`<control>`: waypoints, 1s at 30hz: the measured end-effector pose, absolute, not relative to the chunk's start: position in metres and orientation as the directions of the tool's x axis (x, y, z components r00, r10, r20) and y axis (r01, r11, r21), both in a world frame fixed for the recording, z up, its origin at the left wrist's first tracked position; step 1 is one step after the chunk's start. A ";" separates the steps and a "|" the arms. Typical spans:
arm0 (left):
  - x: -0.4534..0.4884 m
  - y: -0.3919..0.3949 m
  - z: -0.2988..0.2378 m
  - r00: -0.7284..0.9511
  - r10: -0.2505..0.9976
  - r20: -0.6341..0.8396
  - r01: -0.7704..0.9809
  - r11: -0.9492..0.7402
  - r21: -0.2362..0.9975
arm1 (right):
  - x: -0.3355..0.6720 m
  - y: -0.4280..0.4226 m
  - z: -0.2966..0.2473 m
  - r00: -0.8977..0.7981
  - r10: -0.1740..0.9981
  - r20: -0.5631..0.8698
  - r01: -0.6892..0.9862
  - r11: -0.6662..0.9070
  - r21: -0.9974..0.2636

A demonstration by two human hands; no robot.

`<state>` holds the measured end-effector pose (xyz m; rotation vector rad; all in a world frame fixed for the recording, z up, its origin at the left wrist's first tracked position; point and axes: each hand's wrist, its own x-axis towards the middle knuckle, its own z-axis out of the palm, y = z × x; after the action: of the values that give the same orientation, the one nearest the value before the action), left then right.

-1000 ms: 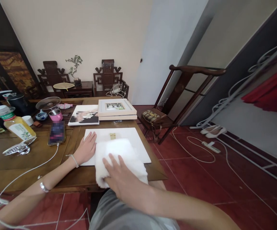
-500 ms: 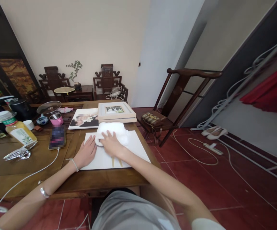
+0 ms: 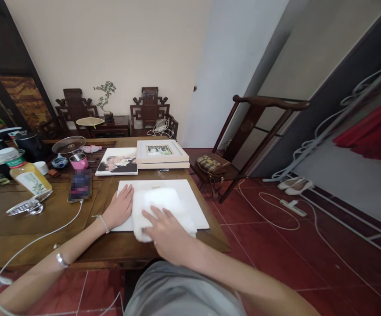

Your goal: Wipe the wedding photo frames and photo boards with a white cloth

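Note:
A folded white towel [image 3: 167, 202] lies on a flat white board [image 3: 192, 204] at the front of the table and covers much of its middle. My right hand [image 3: 169, 232] rests on the towel's near part, palm down with the fingers spread over it. The towel hangs slightly past the board's near edge. At the board's left edge, my left hand [image 3: 121, 208] is laid flat, fingers stretched out, beside the towel. What is under the towel is hidden.
Behind the board are stacked frames [image 3: 162, 156] and a photo panel [image 3: 116, 162]. To the left are a phone [image 3: 80, 185] with a white cable, a pink mug [image 3: 79, 161], a bottle [image 3: 29, 175] and a hair clip [image 3: 30, 205]. A wooden chair [image 3: 249, 118] with a bag stands at right.
My right hand has drawn the towel from the board's far edge toward me, over its near edge. My left hand stays on the board's left side.

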<state>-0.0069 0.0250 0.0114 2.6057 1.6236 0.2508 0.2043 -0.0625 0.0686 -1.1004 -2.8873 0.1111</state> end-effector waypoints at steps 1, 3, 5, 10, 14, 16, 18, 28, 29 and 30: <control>-0.006 0.025 0.012 0.426 0.899 0.100 0.888 -0.437 0.141 | 0.203 -0.049 0.068 -0.732 0.679 0.049 0.674 0.733 -0.089; -0.006 0.024 0.012 0.415 0.905 0.092 0.891 -0.425 0.163 | 0.200 -0.018 0.065 -0.700 0.709 0.083 0.704 0.705 -0.086; -0.006 0.025 0.011 0.411 0.907 0.096 0.883 -0.422 0.206 | 0.195 0.011 0.061 -0.662 0.742 0.103 0.739 0.670 -0.076; -0.010 0.034 0.012 0.235 0.955 0.183 0.792 -0.297 0.534 | 0.178 0.045 0.053 -0.573 0.809 0.133 0.809 0.584 -0.068; -0.014 0.040 0.020 0.030 0.975 0.220 0.579 -0.196 0.791 | 0.165 0.024 0.052 -0.658 0.747 0.093 0.743 0.665 -0.081; -0.014 0.041 0.024 -0.010 0.973 0.232 0.520 -0.193 0.832 | 0.164 0.003 0.055 -0.740 0.669 0.070 0.662 0.743 -0.101; -0.014 0.041 0.025 -0.030 0.969 0.245 0.498 -0.198 0.844 | 0.169 -0.021 0.060 -0.806 0.591 0.044 0.581 0.802 -0.135; -0.004 0.026 0.019 0.352 0.913 0.205 0.804 -0.407 0.434 | 0.215 -0.036 0.086 -0.714 0.699 0.029 0.687 0.708 -0.160; -0.003 0.024 0.019 0.377 0.910 0.174 0.827 -0.415 0.378 | 0.216 -0.023 0.084 -0.677 0.735 0.039 0.721 0.673 -0.165; -0.002 0.023 0.019 0.391 0.907 0.153 0.843 -0.420 0.335 | 0.216 -0.008 0.083 -0.645 0.763 0.049 0.744 0.641 -0.189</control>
<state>-0.0018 0.0226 0.0192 2.4448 1.5615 0.4648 0.2155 -0.0084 0.0828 -1.2596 -2.7320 0.2297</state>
